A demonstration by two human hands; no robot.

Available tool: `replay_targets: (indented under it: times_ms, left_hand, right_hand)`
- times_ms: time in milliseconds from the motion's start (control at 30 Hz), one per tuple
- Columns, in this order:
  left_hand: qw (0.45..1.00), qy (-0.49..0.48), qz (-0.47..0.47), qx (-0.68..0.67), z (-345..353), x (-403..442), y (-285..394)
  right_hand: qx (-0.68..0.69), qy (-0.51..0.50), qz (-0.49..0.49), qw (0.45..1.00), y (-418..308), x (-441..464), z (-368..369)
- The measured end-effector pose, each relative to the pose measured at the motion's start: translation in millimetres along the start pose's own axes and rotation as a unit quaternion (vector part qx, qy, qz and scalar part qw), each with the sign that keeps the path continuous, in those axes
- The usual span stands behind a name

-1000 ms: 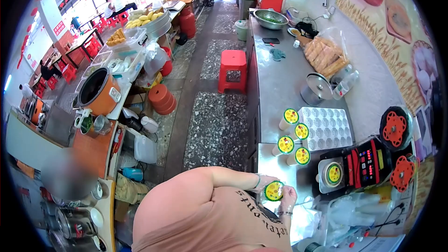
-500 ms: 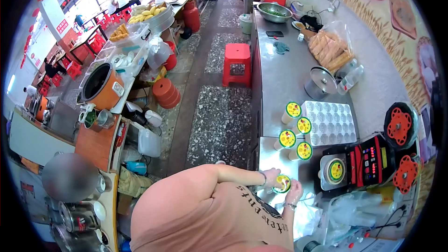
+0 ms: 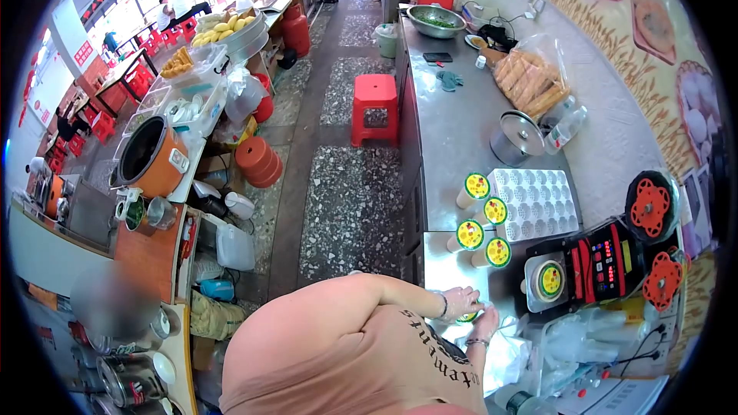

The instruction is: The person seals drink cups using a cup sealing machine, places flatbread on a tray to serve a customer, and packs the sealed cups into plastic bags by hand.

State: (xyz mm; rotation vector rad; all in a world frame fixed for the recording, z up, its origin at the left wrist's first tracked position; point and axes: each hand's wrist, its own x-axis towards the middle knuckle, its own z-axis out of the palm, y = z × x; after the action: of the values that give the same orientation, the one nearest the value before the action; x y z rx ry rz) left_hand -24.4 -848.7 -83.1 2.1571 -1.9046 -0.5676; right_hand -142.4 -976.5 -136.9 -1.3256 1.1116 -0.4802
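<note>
My left hand (image 3: 460, 303) lies over a cup (image 3: 468, 316) with a green and yellow lid, its fingers closed on the top. My right hand (image 3: 484, 324) is closed round the cup's near right side. Between them only a small part of the lid shows. Beyond my hands, several sealed cups (image 3: 470, 235) with yellow lids stand upright on the steel counter (image 3: 453, 138). Another lidded cup (image 3: 550, 279) sits in the holder of the red and black sealing machine (image 3: 601, 270).
A white egg-type tray (image 3: 536, 204), a lidded pot (image 3: 516, 138) and a bag of fried dough sticks (image 3: 530, 77) are on the counter. A red stool (image 3: 375, 107) stands in the aisle. Plastic bags (image 3: 588, 338) lie at the right. One person's blurred head shows at lower left.
My left hand has moved from the cup's side onto its top, covering most of the lid. My right hand stays beside the cup. The whole view has shifted slightly.
</note>
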Motion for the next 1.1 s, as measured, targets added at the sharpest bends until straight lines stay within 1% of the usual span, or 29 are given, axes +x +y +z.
replay_targets:
  times_ms: [33,100,167,200,233,300,333,400,433,500,533,567,600,633,667,700,733,767,833,867,933,967,1000,1033,1067,1100]
  left_hand:
    - [1.0,0.002,-0.001,0.001,-1.7,0.6,-0.8]
    - [0.999,0.008,-0.041,-0.002,-1.9,-0.3,-2.1]
    - [0.998,0.024,-0.053,0.005,4.2,3.2,-7.8]
    - [0.997,0.04,-0.064,0.009,7.3,5.5,-11.0]
    - [0.997,0.041,-0.065,0.009,8.6,7.2,-14.6]
    - [0.997,0.031,-0.076,-0.007,6.5,6.9,-15.5]
    - [0.996,0.031,-0.078,-0.009,1.9,4.0,-13.3]
    - [0.992,0.003,-0.117,-0.049,-28.0,-11.9,-5.1]
    - [0.992,0.003,-0.119,-0.05,-31.4,-13.4,-7.0]
    - [0.982,-0.002,-0.148,-0.118,-34.6,-14.6,-9.4]
    - [0.981,-0.001,-0.153,-0.118,-32.1,-15.5,-11.1]
    - [0.982,0.009,-0.144,-0.12,-27.0,-15.7,-12.5]
    - [0.983,0.02,-0.136,-0.121,-23.7,-15.2,-13.3]
    - [0.982,0.021,-0.14,-0.121,-23.6,-13.8,-14.9]
    - [0.962,0.003,-0.189,-0.196,-23.9,-11.7,-16.6]
    - [0.933,-0.016,-0.235,-0.272,-22.7,-9.4,-17.2]
    - [0.931,0.005,-0.25,-0.268,-13.0,-4.6,-23.2]
    - [0.929,0.005,-0.254,-0.27,-2.5,0.2,-31.2]
    - [0.898,-0.017,-0.278,-0.342,15.2,7.6,-44.7]
    - [0.892,0.007,-0.291,-0.346,18.7,7.6,-46.2]
    - [0.882,-0.011,-0.298,-0.365,23.6,15.7,-57.9]
    - [0.873,-0.031,-0.301,-0.383,23.1,17.1,-62.7]
    - [0.862,-0.054,-0.306,-0.402,2.6,10.4,-58.0]
    - [0.862,-0.055,-0.306,-0.401,-1.8,5.0,-51.3]
    - [0.873,0.02,-0.313,-0.374,-3.9,0.3,-45.7]
    - [0.878,0.095,-0.319,-0.345,-7.4,-1.6,-40.2]
  right_hand:
    - [-0.023,0.021,-0.006,0.999,-2.4,0.9,3.3]
    - [-0.049,0.019,-0.007,0.999,-10.6,0.3,-2.9]
    - [0.009,0.058,-0.003,0.998,-21.1,-0.8,-4.7]
    - [0.035,0.078,-0.033,0.996,-10.0,7.4,-6.5]
    - [0.035,0.076,-0.033,0.996,-6.3,9.7,-5.5]
    - [0.069,0.049,-0.074,0.994,-5.0,8.6,-6.0]
    - [0.068,0.048,-0.073,0.994,-5.4,7.8,-10.0]
    - [0.045,-0.028,-0.097,0.994,-14.5,0.3,-15.8]
    - [0.044,-0.03,-0.096,0.994,-11.2,3.9,-19.4]
    - [-0.072,-0.012,-0.208,0.975,-13.4,7.8,-24.9]
    - [-0.072,-0.017,-0.207,0.975,-12.4,8.2,-23.0]
    - [-0.124,0.054,-0.273,0.952,-32.0,-8.6,-12.9]
    - [-0.174,0.124,-0.337,0.917,-50.7,-24.2,-4.8]
    - [-0.173,0.119,-0.337,0.918,-67.1,-37.1,1.7]
    - [-0.195,0.053,-0.388,0.899,-82.3,-49.7,7.6]
    - [-0.215,-0.013,-0.435,0.874,-88.3,-56.0,10.2]
    - [-0.296,-0.064,-0.487,0.819,-87.5,-54.4,10.6]
    - [-0.318,-0.099,-0.475,0.814,-93.4,-61.1,18.6]
    - [-0.317,-0.156,-0.432,0.83,-74.2,-49.4,23.3]
    - [-0.316,-0.16,-0.43,0.83,-66.1,-48.2,26.7]
    - [-0.411,-0.204,-0.361,0.811,-53.9,-45.1,32.7]
    - [-0.411,-0.205,-0.359,0.812,-49.8,-45.3,34.1]
    - [-0.435,-0.205,-0.365,0.797,-46.7,-45.3,35.3]
    - [-0.459,-0.205,-0.37,0.781,-45.0,-44.9,36.4]
    - [-0.478,-0.174,-0.373,0.776,-44.8,-44.2,37.3]
    - [-0.479,-0.174,-0.373,0.776,-42.8,-40.2,37.2]
